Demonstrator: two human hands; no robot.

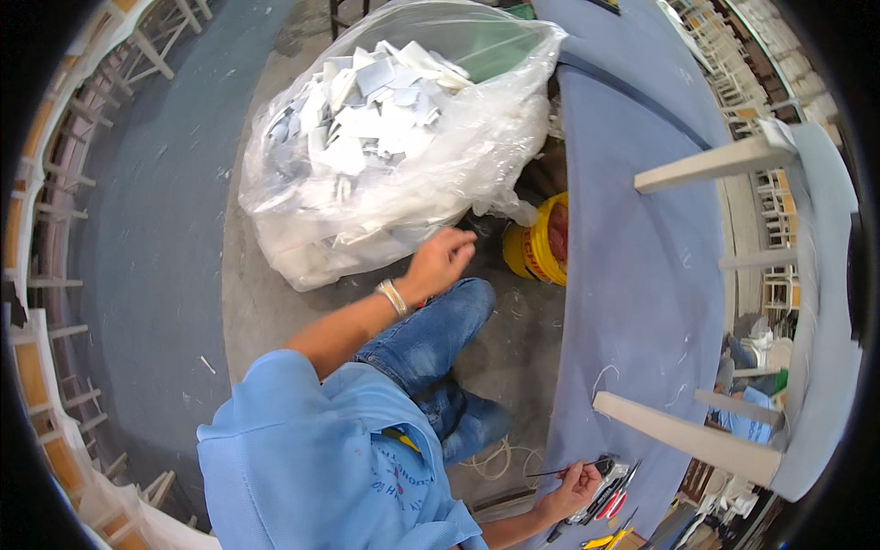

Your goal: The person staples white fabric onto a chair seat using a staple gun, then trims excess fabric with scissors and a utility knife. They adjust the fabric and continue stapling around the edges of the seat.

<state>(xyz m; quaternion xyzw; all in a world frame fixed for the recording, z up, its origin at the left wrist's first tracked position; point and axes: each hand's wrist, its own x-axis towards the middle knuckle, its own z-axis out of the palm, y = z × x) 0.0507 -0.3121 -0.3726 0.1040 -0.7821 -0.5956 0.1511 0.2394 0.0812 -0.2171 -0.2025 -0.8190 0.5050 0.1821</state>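
My left hand (442, 263), with a bracelet at the wrist, hovers over my knee beside a big clear plastic bag (403, 206). Its fingers are curled together; anything in them is too small to make out. White and grey flat scraps (371, 105) fill the bag. At the near edge of the cloth-covered table (632, 302), my right hand (570, 489) pinches a thin dark rod (544, 473). Close by it lie hand tools: a red-handled tool (616, 505), dark-handled tools and yellow-handled pliers (608, 541).
On the table rests a pale chair, its seat (823, 302) away from me and its legs (687, 435) pointing toward me. A yellow bucket (536, 240) stands between bag and table. Pale cord (500, 458) lies on the floor. Rows of chair frames (69, 215) line the far left.
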